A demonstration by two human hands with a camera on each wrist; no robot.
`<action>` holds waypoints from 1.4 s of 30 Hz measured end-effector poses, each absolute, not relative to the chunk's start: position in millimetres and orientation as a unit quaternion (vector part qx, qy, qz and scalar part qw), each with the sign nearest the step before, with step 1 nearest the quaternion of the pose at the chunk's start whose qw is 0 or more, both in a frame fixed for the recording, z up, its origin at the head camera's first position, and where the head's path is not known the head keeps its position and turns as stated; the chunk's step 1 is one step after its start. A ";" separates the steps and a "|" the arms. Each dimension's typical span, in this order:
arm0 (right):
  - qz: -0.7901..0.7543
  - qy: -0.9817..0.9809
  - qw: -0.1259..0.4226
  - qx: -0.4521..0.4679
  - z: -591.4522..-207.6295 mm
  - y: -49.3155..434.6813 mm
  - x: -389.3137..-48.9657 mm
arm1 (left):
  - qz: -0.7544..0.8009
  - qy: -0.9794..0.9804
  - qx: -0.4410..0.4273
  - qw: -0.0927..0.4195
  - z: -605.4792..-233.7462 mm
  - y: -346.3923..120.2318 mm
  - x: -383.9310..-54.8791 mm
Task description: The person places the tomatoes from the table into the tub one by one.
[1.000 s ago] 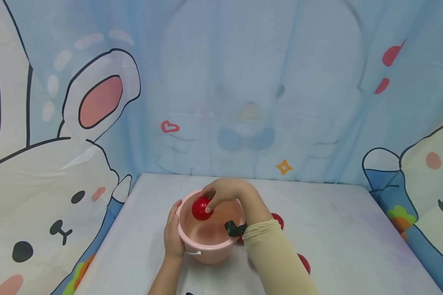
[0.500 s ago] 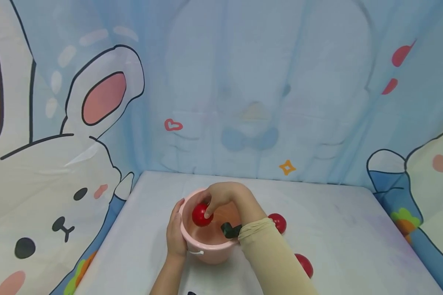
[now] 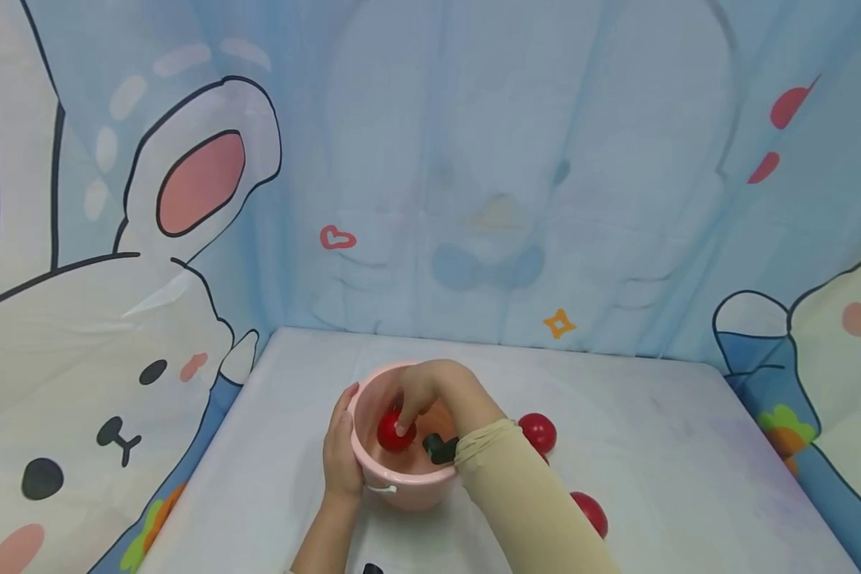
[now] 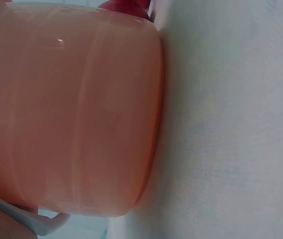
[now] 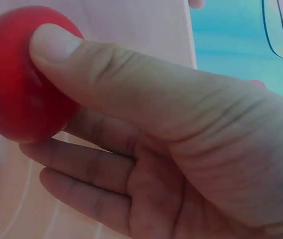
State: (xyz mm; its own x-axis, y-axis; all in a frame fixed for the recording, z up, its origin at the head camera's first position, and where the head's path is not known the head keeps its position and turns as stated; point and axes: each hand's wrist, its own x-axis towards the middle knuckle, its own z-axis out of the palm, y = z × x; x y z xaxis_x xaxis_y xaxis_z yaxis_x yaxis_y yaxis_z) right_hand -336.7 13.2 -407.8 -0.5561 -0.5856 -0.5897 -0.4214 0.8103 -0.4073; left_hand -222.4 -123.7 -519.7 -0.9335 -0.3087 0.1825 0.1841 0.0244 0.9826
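An upright pink bucket (image 3: pixel 409 498) stands on the table. Its left outer side is gripped by my left hand (image 3: pixel 340 458), fingertips at the rim. My right hand (image 3: pixel 426 387) reaches down inside, its thumb and fingers pinching a round glossy red fruit (image 3: pixel 395 434), apple-like, with a dark stem end at the edge of the right wrist view. There the thumb presses the fruit (image 5: pixel 19 74) from above, while two fingers (image 5: pixel 86 164) stretch out below it. In the left wrist view the bucket wall (image 4: pixel 76 109) fills much of the picture; the bucket's bottom is hidden in the head view.
Right of the bucket lie more red fruits, one (image 3: pixel 538 433) beside my right sleeve and one (image 3: pixel 590 513) nearer, partly behind the sleeve (image 3: pixel 538 502). A white handle (image 3: pixel 382 488) hangs at the bucket's front. A printed curtain (image 3: pixel 488 159) encloses the table (image 3: pixel 660 462).
My right hand has sunk deeper into the bucket with the red fruit, moving slightly right. The left hand keeps its place on the bucket. The head view has shifted slightly.
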 end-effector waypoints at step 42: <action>-0.268 0.908 0.129 -0.295 -340.4 158.7 -299.8 | -0.701 -0.684 0.036 0.202 -517.7 -121.6 -221.2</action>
State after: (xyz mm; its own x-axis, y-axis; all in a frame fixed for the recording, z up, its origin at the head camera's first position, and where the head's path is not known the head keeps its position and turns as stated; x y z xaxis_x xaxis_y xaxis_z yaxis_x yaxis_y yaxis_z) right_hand -299.8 158.7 -340.4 -0.7929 -0.6046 -0.0759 -0.4664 0.6824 -0.5628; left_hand -221.2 -121.6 -517.7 -0.9162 -0.3312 0.2257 0.2337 0.0160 0.9722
